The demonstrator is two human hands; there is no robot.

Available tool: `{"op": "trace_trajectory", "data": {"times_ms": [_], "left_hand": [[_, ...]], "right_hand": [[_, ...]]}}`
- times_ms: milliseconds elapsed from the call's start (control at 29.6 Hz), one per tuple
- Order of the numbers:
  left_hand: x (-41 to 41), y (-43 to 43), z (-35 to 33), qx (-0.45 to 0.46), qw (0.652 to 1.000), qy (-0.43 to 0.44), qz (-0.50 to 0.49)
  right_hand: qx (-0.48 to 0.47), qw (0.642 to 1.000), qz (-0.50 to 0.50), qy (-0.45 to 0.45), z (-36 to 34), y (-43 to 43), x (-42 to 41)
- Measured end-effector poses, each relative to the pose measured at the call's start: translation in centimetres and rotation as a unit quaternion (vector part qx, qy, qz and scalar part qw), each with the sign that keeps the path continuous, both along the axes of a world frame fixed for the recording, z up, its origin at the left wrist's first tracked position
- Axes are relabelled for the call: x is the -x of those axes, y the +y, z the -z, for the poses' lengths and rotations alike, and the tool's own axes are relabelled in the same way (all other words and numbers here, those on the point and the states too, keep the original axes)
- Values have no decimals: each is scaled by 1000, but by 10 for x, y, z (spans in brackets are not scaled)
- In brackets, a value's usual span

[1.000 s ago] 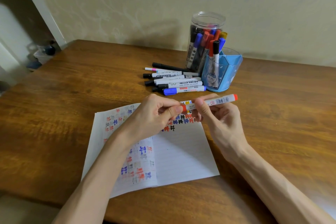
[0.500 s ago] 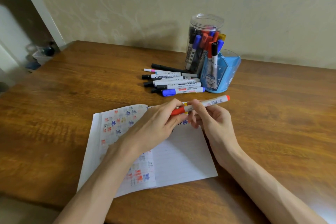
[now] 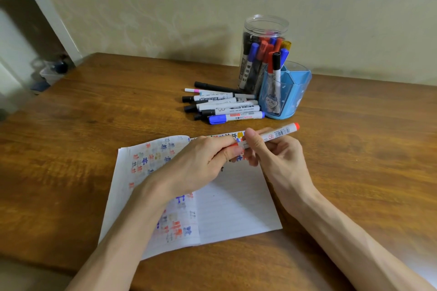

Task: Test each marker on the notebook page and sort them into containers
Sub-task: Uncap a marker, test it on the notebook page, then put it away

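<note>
Marker (image 3: 276, 134), gripped in right fingers (image 3: 253, 140), slants tail up-right, left fingers (image 3: 221, 147) seemingly pinching red cap (image 3: 234, 146).

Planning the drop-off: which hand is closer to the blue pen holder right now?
Right. The right hand grips the red marker just in front of the blue pen holder; the left hand pinches its cap end, farther left.

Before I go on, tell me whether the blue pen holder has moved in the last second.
No. The blue pen holder stands as before, in front of the clear jar, beside the loose markers; only the camera shifted.
</note>
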State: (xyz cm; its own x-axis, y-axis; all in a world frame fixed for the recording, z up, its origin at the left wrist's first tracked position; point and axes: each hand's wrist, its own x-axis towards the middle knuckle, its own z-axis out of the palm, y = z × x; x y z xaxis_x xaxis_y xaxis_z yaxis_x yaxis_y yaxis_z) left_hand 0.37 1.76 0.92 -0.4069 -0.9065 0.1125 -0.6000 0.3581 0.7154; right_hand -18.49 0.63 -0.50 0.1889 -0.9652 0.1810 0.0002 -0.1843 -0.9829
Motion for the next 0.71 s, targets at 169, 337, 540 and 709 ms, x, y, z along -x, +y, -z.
{"op": "trace_trajectory", "data": {"times_ms": [169,337,540,709], "left_hand": [[-3,-1,-2,-35,998,48,21],[-33,0,-1,-58,995,82,0],[-64,0,2,-48,988,113,-90],[-52,0,10,-31,990,83,-108]], "right_hand": [[33,999,-25,10,0,2,5],[15,996,66,-55,-4,-13,25],[-18,998,51,-34,-3,-20,33],[-9,999,-19,34,5,-4,1]]}}
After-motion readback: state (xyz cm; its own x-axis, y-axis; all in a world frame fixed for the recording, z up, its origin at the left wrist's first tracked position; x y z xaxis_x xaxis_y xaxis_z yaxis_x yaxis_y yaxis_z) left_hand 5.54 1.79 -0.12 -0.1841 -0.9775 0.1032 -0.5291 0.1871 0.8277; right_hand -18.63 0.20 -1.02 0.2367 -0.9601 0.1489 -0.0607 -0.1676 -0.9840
